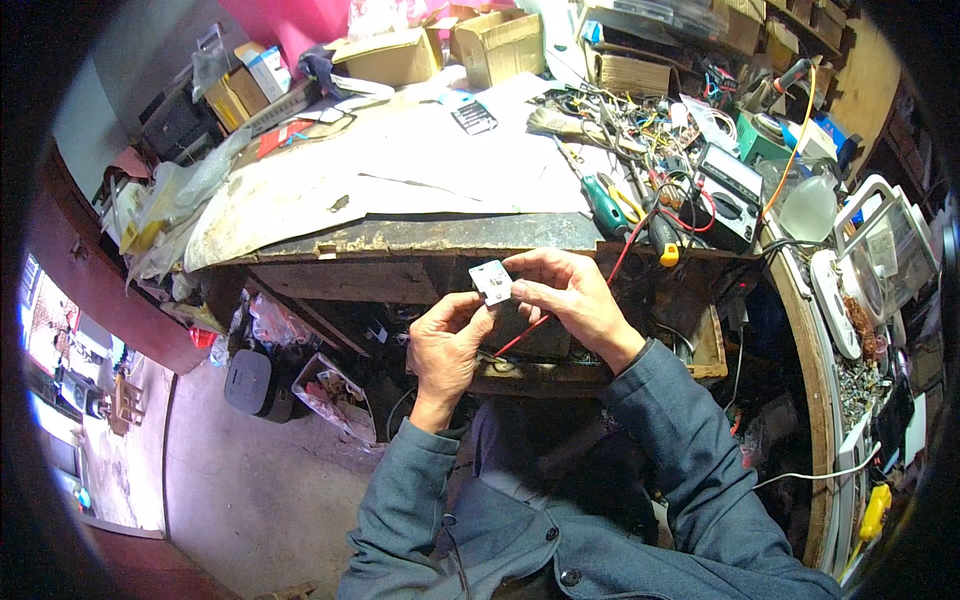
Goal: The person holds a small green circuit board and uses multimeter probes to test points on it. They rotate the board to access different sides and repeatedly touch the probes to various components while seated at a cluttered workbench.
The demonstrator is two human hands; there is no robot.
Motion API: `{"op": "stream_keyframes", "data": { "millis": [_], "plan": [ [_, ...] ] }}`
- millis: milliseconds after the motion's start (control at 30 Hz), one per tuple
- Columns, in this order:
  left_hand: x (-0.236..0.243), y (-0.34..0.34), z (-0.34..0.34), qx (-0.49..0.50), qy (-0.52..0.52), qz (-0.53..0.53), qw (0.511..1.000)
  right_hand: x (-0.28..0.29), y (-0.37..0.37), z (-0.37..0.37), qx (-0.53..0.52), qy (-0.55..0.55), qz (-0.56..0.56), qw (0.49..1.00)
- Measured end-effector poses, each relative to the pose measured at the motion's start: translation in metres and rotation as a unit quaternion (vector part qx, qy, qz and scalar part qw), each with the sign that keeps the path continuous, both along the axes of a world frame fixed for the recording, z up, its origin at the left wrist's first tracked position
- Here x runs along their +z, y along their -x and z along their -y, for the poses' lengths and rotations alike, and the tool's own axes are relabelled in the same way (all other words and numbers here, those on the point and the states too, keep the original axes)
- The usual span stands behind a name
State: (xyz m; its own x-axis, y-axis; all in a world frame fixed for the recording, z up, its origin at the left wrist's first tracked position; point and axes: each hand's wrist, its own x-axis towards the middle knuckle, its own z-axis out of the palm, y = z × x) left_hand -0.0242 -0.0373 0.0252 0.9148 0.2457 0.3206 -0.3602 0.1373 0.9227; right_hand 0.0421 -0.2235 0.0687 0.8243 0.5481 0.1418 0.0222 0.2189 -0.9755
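Between my two hands, just off the front edge of the workbench, is a small flat whitish-grey square piece (491,281) with a few small holes or marks on its face. My left hand (447,345) pinches its lower edge between thumb and fingertips. My right hand (570,300) grips its right side, thumb in front and fingers behind. The piece is tilted up, and its back is hidden. Behind my right hand a red test lead (628,245) runs down from the bench past the drawer.
A white sheet (400,170) covers much of the bench. To its right lie a green-handled screwdriver (604,205), an analogue multimeter (728,192) and tangled wires (640,125). Cardboard boxes (497,48) stand at the back. An open drawer (560,378) juts out below; a box of scraps (335,395) sits on the floor.
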Motion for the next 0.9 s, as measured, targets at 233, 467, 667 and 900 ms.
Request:
{"op": "stream_keyframes", "data": {
  "millis": [233, 467, 667, 900],
  "plan": [
    [0.0, 0.001, 0.002, -0.004, -0.007, -0.007, 1.0, 0.004, 0.002, 0.0, 0.009, 0.005, -0.015, 1.0],
    [0.001, 0.001, 0.002, -0.011, -0.01, 0.006, 1.0, -0.003, -0.003, 0.002, 0.028, -0.015, 0.0, 0.999],
    [0.002, 0.001, 0.003, -0.013, -0.018, 0.0, 1.0, -0.004, -0.003, 0.0, 0.017, -0.019, -0.009, 1.0],
    [0.004, 0.002, 0.008, 0.015, -0.012, -0.009, 1.0, 0.005, 0.005, -0.002, 0.05, 0.001, -0.017, 0.999]
  ]
}}
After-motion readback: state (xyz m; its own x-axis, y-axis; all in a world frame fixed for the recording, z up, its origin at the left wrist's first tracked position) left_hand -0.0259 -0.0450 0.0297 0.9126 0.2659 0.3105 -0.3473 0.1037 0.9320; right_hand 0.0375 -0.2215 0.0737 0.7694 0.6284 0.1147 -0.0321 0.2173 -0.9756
